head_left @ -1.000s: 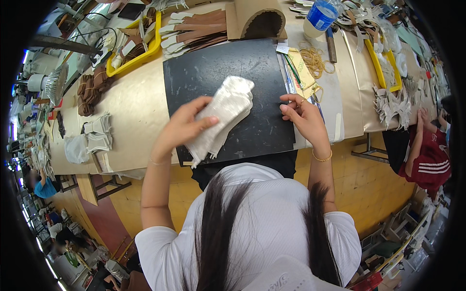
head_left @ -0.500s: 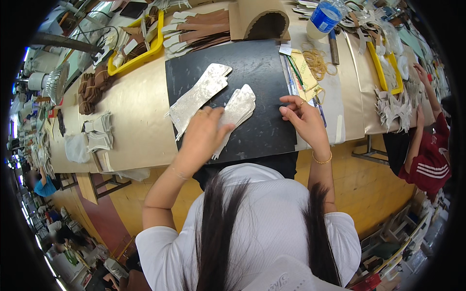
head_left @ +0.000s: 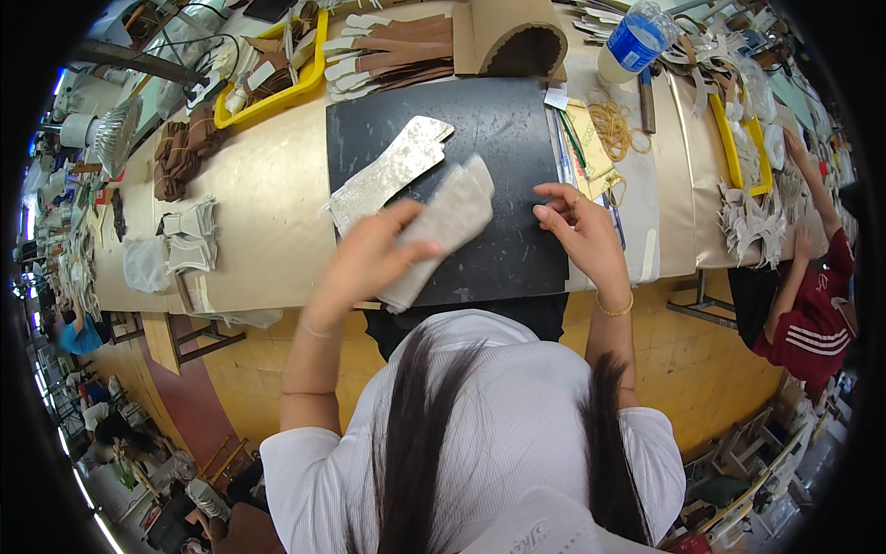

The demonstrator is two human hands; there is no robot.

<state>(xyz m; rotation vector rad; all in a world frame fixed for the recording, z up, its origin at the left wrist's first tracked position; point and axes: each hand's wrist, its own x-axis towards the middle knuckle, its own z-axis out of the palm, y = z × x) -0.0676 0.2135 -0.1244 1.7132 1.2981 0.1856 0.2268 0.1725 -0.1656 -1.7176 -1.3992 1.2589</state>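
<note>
My left hand (head_left: 374, 254) closes around the side of a stack of pale, strap-shaped pieces (head_left: 448, 220), which look like leather or fabric. The stack is blurred and appears raised a little from the black mat (head_left: 517, 120). A second pale stack (head_left: 392, 174), with a mottled silvery top, lies slantwise on the mat, just beyond that hand. Over the mat's right edge, my right hand (head_left: 586, 231) hovers with thumb and forefinger curved and apart, nothing between them.
Brown and white strips (head_left: 397, 51) lie behind the mat, beside a curved cardboard piece (head_left: 517, 42). Rubber bands (head_left: 611, 125), pens and a plastic bottle (head_left: 637, 42) are on the right. A yellow tray (head_left: 268, 106) and brown bundles (head_left: 175, 157) sit left. A co-worker (head_left: 817, 295) works at far right.
My left hand has taken hold of the nearer pale stack, which has shifted and now looks blurred. My right hand is almost unchanged. The whole view has shifted slightly.
</note>
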